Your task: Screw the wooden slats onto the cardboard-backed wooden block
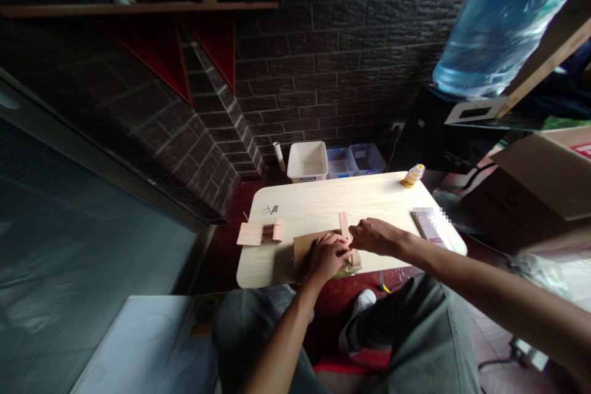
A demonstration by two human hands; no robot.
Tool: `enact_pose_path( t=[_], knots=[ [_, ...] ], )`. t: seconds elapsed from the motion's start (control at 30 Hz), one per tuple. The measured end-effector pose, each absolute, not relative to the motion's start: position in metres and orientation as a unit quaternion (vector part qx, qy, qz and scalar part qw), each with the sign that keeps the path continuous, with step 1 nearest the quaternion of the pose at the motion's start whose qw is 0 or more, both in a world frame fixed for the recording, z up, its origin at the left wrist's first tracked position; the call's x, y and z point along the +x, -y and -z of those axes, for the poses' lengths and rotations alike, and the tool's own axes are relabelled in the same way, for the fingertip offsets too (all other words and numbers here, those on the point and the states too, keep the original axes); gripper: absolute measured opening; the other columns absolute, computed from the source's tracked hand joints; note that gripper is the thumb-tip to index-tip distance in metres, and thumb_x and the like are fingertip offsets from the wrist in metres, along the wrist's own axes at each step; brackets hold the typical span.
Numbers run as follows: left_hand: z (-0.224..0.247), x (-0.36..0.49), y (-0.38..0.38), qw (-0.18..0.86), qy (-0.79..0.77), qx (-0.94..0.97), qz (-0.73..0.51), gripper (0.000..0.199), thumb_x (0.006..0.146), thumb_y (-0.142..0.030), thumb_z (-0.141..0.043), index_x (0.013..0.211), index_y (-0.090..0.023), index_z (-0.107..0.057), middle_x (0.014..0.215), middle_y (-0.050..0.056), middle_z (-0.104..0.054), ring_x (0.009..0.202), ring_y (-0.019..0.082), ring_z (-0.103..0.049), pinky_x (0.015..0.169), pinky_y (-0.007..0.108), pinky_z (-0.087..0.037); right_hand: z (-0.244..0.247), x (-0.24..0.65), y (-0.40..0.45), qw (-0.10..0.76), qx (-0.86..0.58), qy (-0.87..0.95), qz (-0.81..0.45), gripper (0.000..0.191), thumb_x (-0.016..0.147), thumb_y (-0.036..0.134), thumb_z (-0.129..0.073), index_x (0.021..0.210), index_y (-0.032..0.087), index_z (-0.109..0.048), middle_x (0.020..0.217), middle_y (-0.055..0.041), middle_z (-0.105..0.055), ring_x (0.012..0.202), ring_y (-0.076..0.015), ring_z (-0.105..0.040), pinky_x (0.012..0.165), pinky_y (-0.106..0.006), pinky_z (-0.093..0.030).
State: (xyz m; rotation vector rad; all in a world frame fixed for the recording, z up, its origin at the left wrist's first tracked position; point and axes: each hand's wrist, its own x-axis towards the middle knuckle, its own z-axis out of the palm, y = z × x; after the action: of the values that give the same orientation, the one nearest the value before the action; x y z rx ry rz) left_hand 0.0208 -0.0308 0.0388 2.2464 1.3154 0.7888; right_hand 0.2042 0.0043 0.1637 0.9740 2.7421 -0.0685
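My left hand [329, 255] rests over a brown cardboard piece [302, 251] at the table's near edge. Its bent fingers press on a pale wooden strip [343, 223] that points away from me. Close by on the right, my right hand [373, 236] is closed in a fist above the same wooden parts. Whatever it grips is too small or hidden to make out. A rounded wooden piece [356, 260] shows just below the fingers. Further left lies another wooden assembly [258, 233], a flat plate with a short raised end.
Small dark screws or similar bits [273, 209] lie on the pale table [314, 199]. A small bottle with yellow [412, 176] stands at the far right corner, a flat booklet [431, 226] nearer. Behind are a white bin [308, 161] and blue bins [368, 159].
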Motion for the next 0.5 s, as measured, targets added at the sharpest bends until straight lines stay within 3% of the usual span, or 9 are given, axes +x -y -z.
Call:
enact_pose_path(
  t=[0.13,0.5],
  knots=[
    [-0.038,0.021,0.031,0.212,-0.474,0.808,-0.279,0.009,0.09,-0.032,-0.068,0.085,-0.026,-0.074,0.109,0.001,-0.071,0.103,0.02,-0.061,0.092,0.038,-0.044,-0.167,0.204,-0.002,0.103,0.378,-0.919,0.054,0.027,0.099,0.036,-0.056,0.099,0.011,-0.065,0.078,-0.0109,-0.07,0.07,-0.0198,-0.067,0.052,-0.026,-0.032],
    [-0.042,0.021,0.031,0.217,-0.48,0.805,-0.273,0.007,0.088,-0.029,-0.069,0.086,-0.026,-0.075,0.108,0.0,-0.072,0.101,0.02,-0.061,0.093,0.038,-0.044,-0.175,0.203,0.002,0.094,0.398,-0.909,0.081,0.026,0.1,0.035,-0.054,0.1,0.012,-0.064,0.084,-0.0118,-0.072,0.074,-0.0196,-0.069,0.055,-0.025,-0.033]
  ],
)
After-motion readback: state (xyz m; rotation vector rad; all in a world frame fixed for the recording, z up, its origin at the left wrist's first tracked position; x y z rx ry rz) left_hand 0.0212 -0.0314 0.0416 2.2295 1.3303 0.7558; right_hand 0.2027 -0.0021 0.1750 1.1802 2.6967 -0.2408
